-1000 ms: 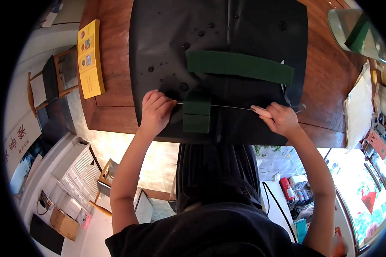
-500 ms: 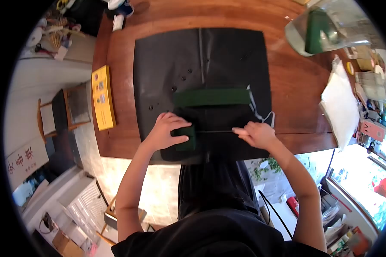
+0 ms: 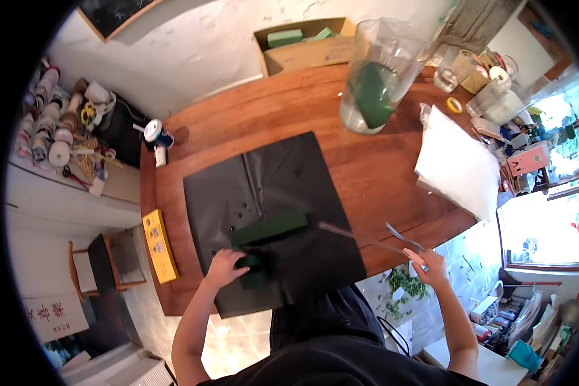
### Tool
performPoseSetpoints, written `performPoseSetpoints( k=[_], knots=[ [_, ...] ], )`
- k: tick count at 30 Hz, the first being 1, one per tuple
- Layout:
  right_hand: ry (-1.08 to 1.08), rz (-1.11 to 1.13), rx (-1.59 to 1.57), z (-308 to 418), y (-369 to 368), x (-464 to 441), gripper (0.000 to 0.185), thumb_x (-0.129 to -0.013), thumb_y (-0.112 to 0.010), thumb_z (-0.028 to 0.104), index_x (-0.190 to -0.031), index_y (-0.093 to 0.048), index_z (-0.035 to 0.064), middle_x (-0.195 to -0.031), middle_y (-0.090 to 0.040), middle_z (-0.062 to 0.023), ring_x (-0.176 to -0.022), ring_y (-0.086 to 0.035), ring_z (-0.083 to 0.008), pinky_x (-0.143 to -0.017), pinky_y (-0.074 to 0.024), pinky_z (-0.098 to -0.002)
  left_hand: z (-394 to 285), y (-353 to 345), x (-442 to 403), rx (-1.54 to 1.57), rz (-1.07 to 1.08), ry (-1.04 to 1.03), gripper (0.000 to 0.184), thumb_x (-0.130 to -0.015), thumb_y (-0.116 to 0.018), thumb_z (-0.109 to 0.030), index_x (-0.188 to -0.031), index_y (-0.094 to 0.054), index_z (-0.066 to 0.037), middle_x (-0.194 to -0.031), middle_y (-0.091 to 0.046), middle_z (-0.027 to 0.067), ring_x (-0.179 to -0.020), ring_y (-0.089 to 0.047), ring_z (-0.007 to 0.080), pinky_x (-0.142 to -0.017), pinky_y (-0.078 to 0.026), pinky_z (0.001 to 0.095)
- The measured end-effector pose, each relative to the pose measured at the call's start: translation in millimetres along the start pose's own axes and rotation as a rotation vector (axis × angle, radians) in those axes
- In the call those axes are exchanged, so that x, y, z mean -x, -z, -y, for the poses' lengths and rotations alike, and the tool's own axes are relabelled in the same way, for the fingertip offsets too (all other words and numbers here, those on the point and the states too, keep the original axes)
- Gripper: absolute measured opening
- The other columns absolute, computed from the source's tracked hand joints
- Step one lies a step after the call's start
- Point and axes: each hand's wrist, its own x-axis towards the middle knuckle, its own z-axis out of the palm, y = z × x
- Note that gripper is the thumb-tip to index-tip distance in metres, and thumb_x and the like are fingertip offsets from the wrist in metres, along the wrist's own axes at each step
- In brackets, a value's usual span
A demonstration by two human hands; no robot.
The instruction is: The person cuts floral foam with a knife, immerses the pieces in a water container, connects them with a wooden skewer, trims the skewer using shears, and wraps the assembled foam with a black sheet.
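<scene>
My left hand (image 3: 225,268) rests at the left side of a small dark green block (image 3: 255,273), fingers bent round its edge. Behind it a long green strip-shaped block (image 3: 270,228) lies on the black sheet (image 3: 283,174). Off the sheet's right edge, my right hand (image 3: 431,266) is closed on a tool with a pinkish handle (image 3: 414,257). A thin, motion-blurred blade or wire extends from it toward the left. A pale thin strip (image 3: 402,237) shows beside it.
A glass vase (image 3: 373,83) with a green block inside stands at the back. White sheets (image 3: 460,161) lie at the right, a yellow box (image 3: 159,246) at the left. A cup (image 3: 156,134) and an open cardboard box (image 3: 312,55) are farther back.
My right hand has moved right, off the black sheet, with the tool; the thin line no longer runs to the small block. My left hand stays at the block. The view has tilted up.
</scene>
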Motion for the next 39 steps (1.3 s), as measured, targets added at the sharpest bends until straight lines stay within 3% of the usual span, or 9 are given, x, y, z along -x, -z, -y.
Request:
performPoseSetpoints(
  k=[6, 10, 12, 17, 20, 24, 28, 32, 39],
  knots=[
    [-0.273, -0.255, -0.034, -22, -44, 27, 0.019, -0.078, -0.072, 0.012, -0.095, -0.063, 0.0068, -0.084, -0.061, -0.0134, -0.073, -0.061, -0.0356, -0.064, -0.0489, -0.0444, -69, 109, -29, 0.053, -0.162, 0.137, 0.032, -0.067, -0.083, -0.018, -0.093, -0.072, -0.003, -0.088, -0.068, 0.0149, -0.088, -0.064, 0.0341, -0.082, -0.052, 0.0411],
    [-0.258, -0.25, -0.065, -26, -94, 21, 0.024, -0.073, -0.078, 0.016, -0.091, -0.065, 0.0084, -0.086, -0.061, -0.0121, -0.078, -0.062, -0.035, -0.066, -0.0502, -0.0439, -144, 208, -116, 0.574, -0.52, 0.222, 0.023, -0.084, -0.068, -0.001, -0.107, -0.063, 0.001, -0.092, -0.065, 0.0022, -0.084, -0.06, 0.0107, -0.075, -0.05, 0.0265],
    [-0.341, -0.295, -0.136, -15, -104, 16, 0.025, -0.075, -0.077, 0.017, -0.094, -0.064, 0.008, -0.087, -0.061, -0.0129, -0.079, -0.062, -0.0372, -0.066, -0.0502, -0.0468, -155, 240, -197, 0.415, -0.725, -0.059, 0.019, -0.09, -0.064, -0.001, -0.109, -0.063, 0.003, -0.096, -0.066, 0.0039, -0.091, -0.062, 0.0098, -0.084, -0.05, 0.026],
    [-0.362, -0.326, -0.212, -4, -103, 11, 0.028, -0.075, -0.077, 0.018, -0.097, -0.064, 0.0082, -0.089, -0.061, -0.0123, -0.078, -0.063, -0.0366, -0.064, -0.0516, -0.0458, -243, 278, -440, 0.268, -0.694, -0.316, 0.032, -0.089, -0.073, -0.019, -0.113, -0.064, 0.001, -0.099, -0.071, 0.0112, -0.094, -0.067, 0.0173, -0.086, -0.051, 0.0314],
    [-0.39, -0.348, -0.243, 7, -84, 7, 0.028, -0.075, -0.077, 0.019, -0.097, -0.064, 0.008, -0.088, -0.062, -0.0113, -0.077, -0.064, -0.035, -0.064, -0.0518, -0.0433, -286, 255, -551, -0.026, -0.593, -0.243, 0.043, -0.082, -0.075, -0.028, -0.116, -0.065, -0.004, -0.103, -0.071, 0.0165, -0.097, -0.068, 0.0326, -0.087, -0.052, 0.0405],
    [-0.405, -0.362, -0.257, 2, -77, 15, 0.029, -0.074, -0.08, 0.017, -0.096, -0.066, 0.0054, -0.088, -0.064, -0.012, -0.077, -0.065, -0.0337, -0.064, -0.0517, -0.0397, -303, 202, -635, -0.25, -0.266, -0.214, 0.045, -0.08, -0.074, -0.03, -0.115, -0.065, -0.004, -0.103, -0.07, 0.0185, -0.103, -0.065, 0.0353, -0.09, -0.051, 0.0435],
    [-0.46, -0.346, -0.307, -2, -62, 17, 0.028, -0.074, -0.079, 0.016, -0.096, -0.066, 0.0048, -0.087, -0.064, -0.012, -0.077, -0.065, -0.0339, -0.064, -0.0516, -0.0396, -289, 157, -676, -0.31, -0.072, -0.114, 0.042, -0.077, -0.073, -0.029, -0.107, -0.069, -0.001, -0.088, -0.072, 0.0163, -0.079, -0.07, 0.0316, -0.074, -0.057, 0.0417],
    [-0.419, -0.327, -0.318, -14, -57, 10, 0.028, -0.076, -0.078, 0.017, -0.098, -0.065, 0.0053, -0.09, -0.064, -0.0108, -0.075, -0.065, -0.0335, -0.064, -0.0523, -0.04, -269, 143, -695, -0.479, 0.168, -0.098, 0.044, -0.073, -0.078, -0.036, -0.103, -0.071, -0.004, -0.097, -0.071, 0.0186, -0.092, -0.068, 0.034, -0.081, -0.054, 0.0427],
    [-0.334, -0.321, -0.155, -29, -54, -29, 0.034, -0.067, -0.077, 0.01, -0.098, -0.064, 0.0056, -0.091, -0.061, -0.0115, -0.083, -0.062, -0.0343, -0.071, -0.0507, -0.0426, -321, 216, -549, 0.009, -0.453, -0.322, 0.02, -0.083, -0.071, -0.021, -0.098, -0.069, -0.008, -0.104, -0.071, 0.0107, -0.096, -0.067, 0.0238, -0.084, -0.052, 0.0337]
  ],
)
